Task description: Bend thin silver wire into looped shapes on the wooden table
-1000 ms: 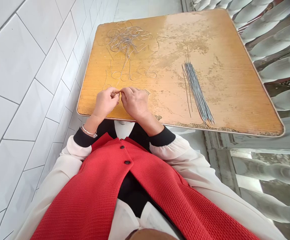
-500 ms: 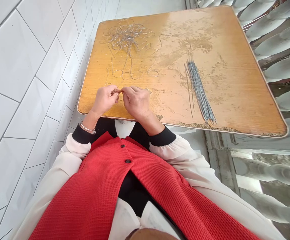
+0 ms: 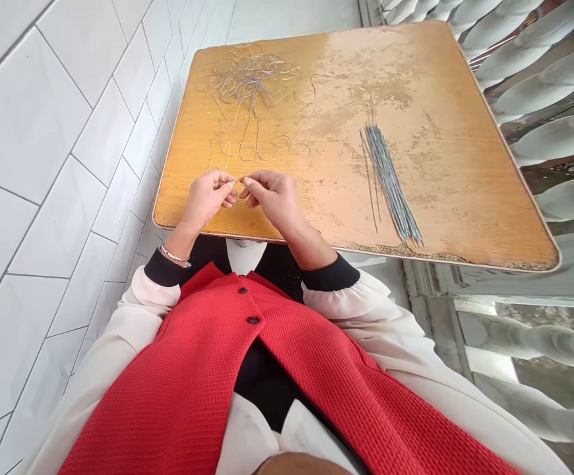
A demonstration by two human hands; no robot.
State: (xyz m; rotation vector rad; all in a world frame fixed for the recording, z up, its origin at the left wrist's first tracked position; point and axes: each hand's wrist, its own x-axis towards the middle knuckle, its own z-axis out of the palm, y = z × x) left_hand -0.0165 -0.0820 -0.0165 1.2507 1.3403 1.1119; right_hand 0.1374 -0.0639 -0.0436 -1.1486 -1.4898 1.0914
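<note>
Close to the near left edge of the wooden table, my left hand is closed in a pinch on a thin wire, part of which shows faintly above the fingers. Facing it, my right hand pinches at the wire's near end with thumb and forefinger, its other fingers curled. A small gap separates the two sets of fingertips, and the wire there is almost too fine to see. Beyond the hands lie several loose curled wires. Farther back is a tangled heap of thin wires.
To the right lies a bundle of straight grey wires, with a few single ones along its left side. A white tiled wall runs close on the left. White balusters stand past the table's right edge.
My right hand has turned and drawn slightly away from the left, its fingers less tightly bunched. My left hand stays nearly in place. The view has shifted a little.
</note>
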